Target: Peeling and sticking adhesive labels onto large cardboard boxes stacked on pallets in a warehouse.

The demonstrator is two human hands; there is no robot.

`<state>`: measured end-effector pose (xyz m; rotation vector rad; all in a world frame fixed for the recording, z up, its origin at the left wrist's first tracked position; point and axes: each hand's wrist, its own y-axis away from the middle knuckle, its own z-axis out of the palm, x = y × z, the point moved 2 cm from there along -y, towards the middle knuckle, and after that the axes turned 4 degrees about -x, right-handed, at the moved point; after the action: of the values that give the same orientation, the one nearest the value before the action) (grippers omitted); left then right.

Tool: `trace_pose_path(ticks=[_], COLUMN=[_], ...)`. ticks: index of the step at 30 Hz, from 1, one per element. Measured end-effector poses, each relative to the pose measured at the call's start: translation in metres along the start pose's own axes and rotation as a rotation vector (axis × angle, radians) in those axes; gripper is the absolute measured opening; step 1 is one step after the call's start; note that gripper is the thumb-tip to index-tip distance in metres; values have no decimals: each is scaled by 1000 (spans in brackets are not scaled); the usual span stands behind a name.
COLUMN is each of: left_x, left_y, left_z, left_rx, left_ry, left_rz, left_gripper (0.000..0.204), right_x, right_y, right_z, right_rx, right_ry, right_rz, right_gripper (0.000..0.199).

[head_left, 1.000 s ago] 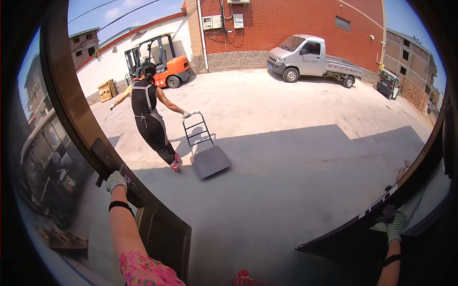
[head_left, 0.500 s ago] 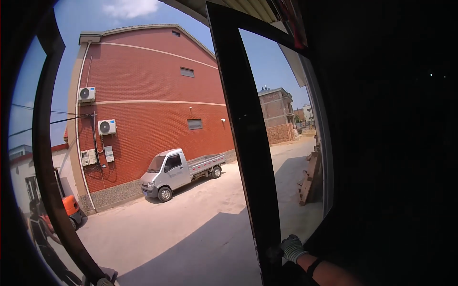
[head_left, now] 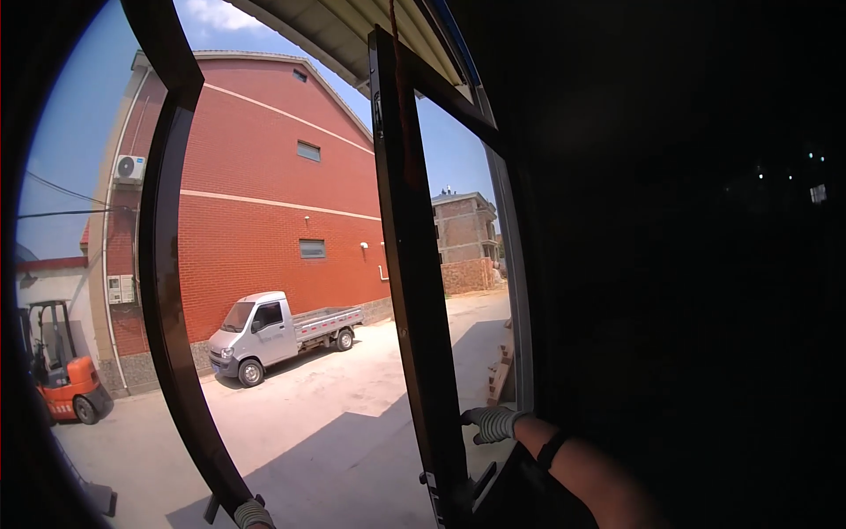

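My right hand point(head_left: 493, 424), in a striped knit glove with dark fingers, is closed on the inner edge of the right door's black frame point(head_left: 423, 335). Its fingertips are partly lost against the dark frame. Just below it a black door handle point(head_left: 483, 480) sticks out. At the bottom edge only a bit of my left hand point(head_left: 253, 513), also gloved, shows beside the left door's dark frame point(head_left: 167, 300); its fingers are hidden. A small dark handle point(head_left: 211, 509) juts from that frame. Both glass doors stand swung outward with a gap between them.
Outside, a silver pickup truck point(head_left: 280, 333) is parked along a red brick building point(head_left: 273, 176). An orange forklift point(head_left: 75, 383) shows through the left door's glass. Wooden pallets point(head_left: 500, 375) lean beyond the right door. Deep darkness fills the right side.
The left door's frame now sits further right in the picture and the right one further left, narrowing the gap. My right hand appears higher and further left. The forklift shows more fully.
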<state>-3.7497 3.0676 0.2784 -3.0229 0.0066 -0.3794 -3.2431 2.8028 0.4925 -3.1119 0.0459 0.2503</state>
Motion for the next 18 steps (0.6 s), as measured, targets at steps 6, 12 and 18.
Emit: trace_pose_path(ticks=[6, 12, 18], left_x=[2, 222, 383], left_y=[-55, 148, 234], left_z=[93, -102, -121], left_rx=[-102, 364, -36], left_ry=[-27, 197, 1233], left_rz=[-166, 514, 1164], left_gripper=[44, 83, 101], right_x=[-13, 47, 28], right_y=[28, 73, 100], right_z=[41, 135, -52], right_rx=[54, 95, 1026], right_ry=[92, -427, -409], right_rz=[317, 258, 98], right_gripper=[64, 70, 36])
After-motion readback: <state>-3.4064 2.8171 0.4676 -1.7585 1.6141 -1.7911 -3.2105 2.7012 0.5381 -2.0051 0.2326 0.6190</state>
